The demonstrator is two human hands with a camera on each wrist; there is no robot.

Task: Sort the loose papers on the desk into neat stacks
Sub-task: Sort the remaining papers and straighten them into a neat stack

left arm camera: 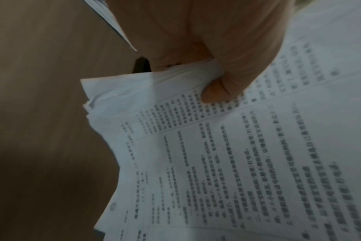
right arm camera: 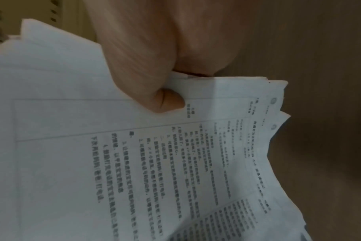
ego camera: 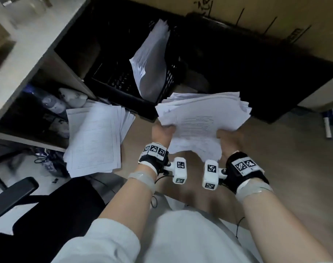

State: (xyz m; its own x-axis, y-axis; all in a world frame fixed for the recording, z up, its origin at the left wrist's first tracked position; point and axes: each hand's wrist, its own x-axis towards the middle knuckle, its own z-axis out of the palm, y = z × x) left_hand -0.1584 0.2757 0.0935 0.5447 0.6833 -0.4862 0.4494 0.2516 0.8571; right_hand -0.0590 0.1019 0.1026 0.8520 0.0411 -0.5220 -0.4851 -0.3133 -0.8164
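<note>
Both hands grip one thick, uneven bundle of printed papers, lifted clear of the brown worktop. The left hand pinches its near left edge, thumb on top; the right hand pinches the near right edge likewise. Left of the bundle, a second stack overhangs the worktop's edge. Beyond the bundle, more sheets stand in a black crate.

Dim, motion-blurred, wide-angle edge distortion
</note>
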